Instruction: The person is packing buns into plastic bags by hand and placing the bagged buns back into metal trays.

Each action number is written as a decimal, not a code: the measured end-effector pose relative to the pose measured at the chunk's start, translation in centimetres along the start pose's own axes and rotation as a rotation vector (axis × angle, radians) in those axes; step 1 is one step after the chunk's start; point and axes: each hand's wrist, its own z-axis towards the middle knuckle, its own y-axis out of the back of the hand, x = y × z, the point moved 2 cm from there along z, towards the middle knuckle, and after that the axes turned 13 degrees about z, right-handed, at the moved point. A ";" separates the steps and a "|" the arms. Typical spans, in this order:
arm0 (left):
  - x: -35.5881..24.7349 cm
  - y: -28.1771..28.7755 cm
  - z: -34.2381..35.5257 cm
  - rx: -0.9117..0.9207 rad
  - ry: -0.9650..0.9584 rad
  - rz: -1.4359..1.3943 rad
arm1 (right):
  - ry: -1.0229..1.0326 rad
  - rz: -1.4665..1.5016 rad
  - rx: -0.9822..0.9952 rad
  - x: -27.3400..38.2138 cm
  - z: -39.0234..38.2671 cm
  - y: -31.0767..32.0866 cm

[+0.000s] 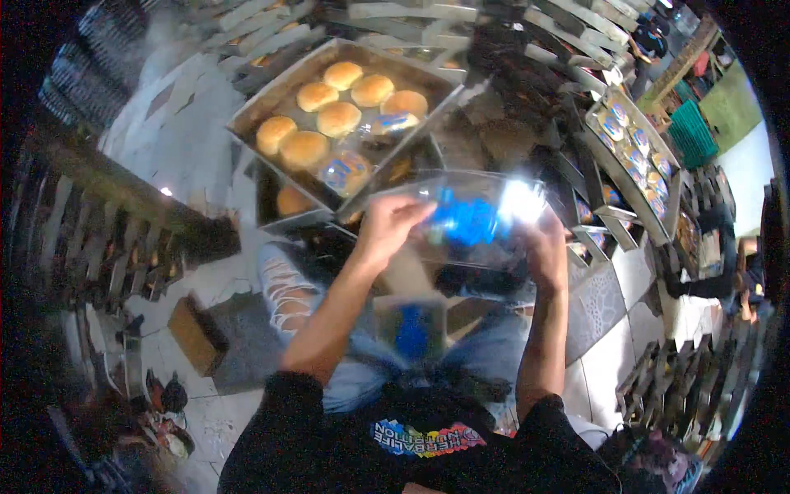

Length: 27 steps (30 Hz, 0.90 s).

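Observation:
A clear plastic bag (469, 218) with blue print is stretched flat between my two hands, above my lap. My left hand (391, 226) pinches its left edge between thumb and fingers. At the opposite edge, my right hand (545, 247) grips the bag, its fingers partly hidden and smeared by motion. Beyond my left hand lies a metal tray (276, 156) of golden buns (338, 119). Two of the buns there, a wrapped bun (344, 173) and another near the tray's right side, are in clear bags with blue print.
Under the tray sits another tray with a bun (292, 200). At right, a long tray (658, 226) of wrapped buns rests on more trays. Between my knees is a box (383, 329) with blue-printed bags (413, 329). A brown block (197, 336) lies on the tiled floor at left.

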 end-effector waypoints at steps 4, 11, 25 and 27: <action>0.1 3.7 0.1 -0.221 -0.051 0.092 | 0.163 -0.201 -0.035 -2.9 2.9 -2.4; -0.4 15.5 2.8 -0.632 0.087 0.521 | 0.227 -0.237 -0.245 -4.1 4.7 -0.2; 0.2 -1.2 4.1 0.018 -0.117 0.145 | 0.303 -0.427 -0.044 0.2 1.8 1.5; 1.5 -1.1 4.0 0.021 -0.056 0.079 | 0.106 -0.227 -0.150 -0.2 2.0 2.9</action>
